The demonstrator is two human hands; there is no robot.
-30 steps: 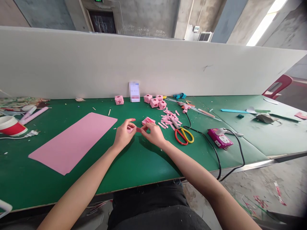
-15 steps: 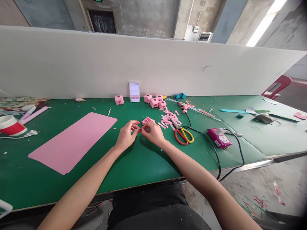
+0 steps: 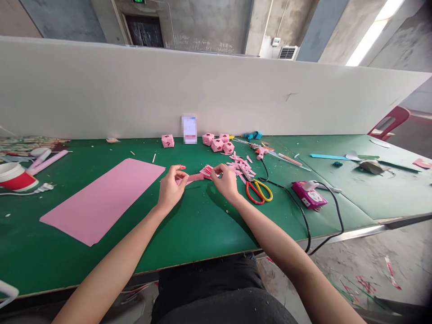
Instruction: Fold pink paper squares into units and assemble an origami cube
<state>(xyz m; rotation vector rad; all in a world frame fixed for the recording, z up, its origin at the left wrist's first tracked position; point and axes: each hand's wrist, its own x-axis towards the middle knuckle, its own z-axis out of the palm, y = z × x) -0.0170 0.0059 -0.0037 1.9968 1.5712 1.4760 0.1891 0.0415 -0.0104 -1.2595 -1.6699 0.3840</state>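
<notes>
A short pink paper strip is stretched between my two hands just above the green table. My left hand pinches its left end with thumb and forefinger. My right hand pinches the right end, close to a small stack of folded pink pieces. A large pink paper sheet lies flat to the left of my left hand.
Red and yellow scissors lie right of my right hand, beside pink scraps. Several pink paper cubes stand by the white partition. A pink power strip with black cable, a glue gun and a red cup are farther out.
My hands have moved apart, drawing the pink piece out into a strip. The right hand shifted right and slightly away from me; the left hand barely moved.
</notes>
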